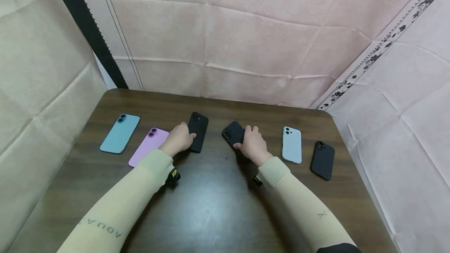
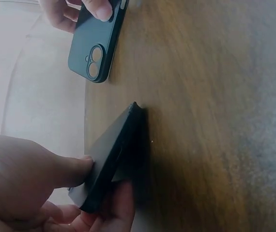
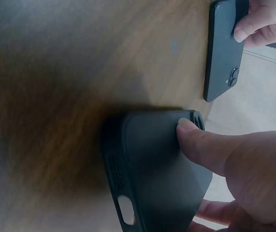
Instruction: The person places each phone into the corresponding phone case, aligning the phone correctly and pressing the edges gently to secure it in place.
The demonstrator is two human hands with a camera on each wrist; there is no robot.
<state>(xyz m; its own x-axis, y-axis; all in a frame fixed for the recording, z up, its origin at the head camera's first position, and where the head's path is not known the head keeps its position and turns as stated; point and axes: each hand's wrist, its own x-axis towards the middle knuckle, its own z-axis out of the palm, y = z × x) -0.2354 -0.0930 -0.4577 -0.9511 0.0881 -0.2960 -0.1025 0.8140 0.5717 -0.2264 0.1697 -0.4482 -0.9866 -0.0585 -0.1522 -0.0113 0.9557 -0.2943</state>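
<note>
My left hand (image 1: 178, 139) pinches a black phone (image 1: 198, 132), thumb on its back and fingers beneath. In the left wrist view this phone (image 2: 111, 159) tilts, with a dark shadow under it on the wood. Its camera lenses show near the far end in the right wrist view. My right hand (image 1: 253, 143) grips a black phone case (image 1: 232, 132) by its sides. Its two round camera openings show in the left wrist view, and the right wrist view shows the case (image 3: 162, 159) with a port cutout in its end wall. Phone and case are apart, side by side.
Left of my left hand, a purple phone (image 1: 149, 147) and a light blue phone (image 1: 119, 134) lie on the brown wooden table (image 1: 197, 214). At the right lie a pale blue phone-shaped piece (image 1: 291, 145) and a black one (image 1: 322, 160). Cloth (image 1: 246, 38) hangs behind the table.
</note>
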